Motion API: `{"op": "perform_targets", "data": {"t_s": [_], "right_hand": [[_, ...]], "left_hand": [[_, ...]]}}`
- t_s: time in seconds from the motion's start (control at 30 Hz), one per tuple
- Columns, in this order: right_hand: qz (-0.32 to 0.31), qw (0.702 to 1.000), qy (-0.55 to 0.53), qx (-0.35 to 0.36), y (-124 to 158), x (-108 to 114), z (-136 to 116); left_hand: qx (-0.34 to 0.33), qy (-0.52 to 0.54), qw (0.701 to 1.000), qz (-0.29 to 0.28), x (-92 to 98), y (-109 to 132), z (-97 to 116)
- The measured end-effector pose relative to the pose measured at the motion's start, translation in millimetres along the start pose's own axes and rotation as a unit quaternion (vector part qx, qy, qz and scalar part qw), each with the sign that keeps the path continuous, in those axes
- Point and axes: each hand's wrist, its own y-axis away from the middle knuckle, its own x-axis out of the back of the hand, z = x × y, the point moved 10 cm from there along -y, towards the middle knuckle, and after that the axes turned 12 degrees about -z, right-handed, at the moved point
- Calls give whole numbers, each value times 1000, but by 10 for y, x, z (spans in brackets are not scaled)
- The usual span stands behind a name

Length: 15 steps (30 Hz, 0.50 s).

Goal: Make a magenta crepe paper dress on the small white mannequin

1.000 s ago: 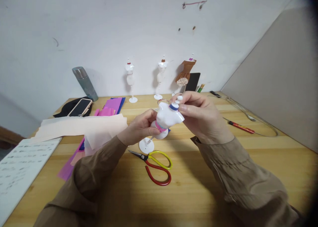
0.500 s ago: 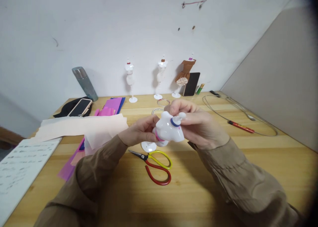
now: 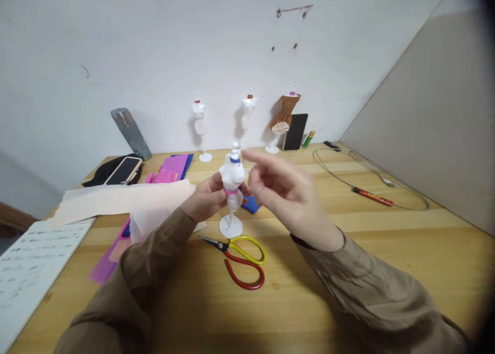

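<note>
My left hand (image 3: 204,199) is closed round the waist of a small white mannequin (image 3: 232,181), which stands upright with a blue neck ring, a pink band at the waist and a round white base just above the table. My right hand (image 3: 286,194) hovers right of the mannequin with fingers spread and loose, holding nothing. A blue scrap (image 3: 251,204) shows between the two hands, behind the mannequin. Red and yellow scissors (image 3: 243,256) lie on the wooden table (image 3: 386,271) just below the base.
Peach, pink and purple sheets (image 3: 127,202) lie at the left, with a phone (image 3: 124,170) and a grey bottle (image 3: 127,132) behind. Three small mannequins (image 3: 247,119) and a dark phone (image 3: 296,132) line the back wall. A wire and a red tool (image 3: 371,196) lie right.
The mannequin went from tilted and held in both hands to upright in my left hand alone. My right hand let go and drew off to the right, fingers opening.
</note>
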Motion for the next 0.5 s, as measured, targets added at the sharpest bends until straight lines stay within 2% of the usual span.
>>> {"op": "perform_targets", "data": {"t_s": [0.07, 0.1, 0.2, 0.3, 0.4, 0.5], "right_hand": [[-36, 999, 1, -22, -36, -51, 110], [-33, 999, 8, -33, -52, -25, 177], [32, 997, 42, -59, -76, 188, 365], [73, 994, 30, -75, -83, 323, 500], [58, 996, 15, -69, -102, 280, 537], [16, 997, 56, -50, -129, 151, 511]], "left_hand": [[-12, -1, 1000, 16, 42, -12, 25], [-25, -2, 999, 27, 70, -18, 54], [-52, -15, 997, 51, 126, -28, 130], [-45, -24, 997, 49, 126, -32, 134], [-39, -29, 998, 39, 103, -35, 122], [-53, -64, 995, 60, 129, -40, 147]]}}
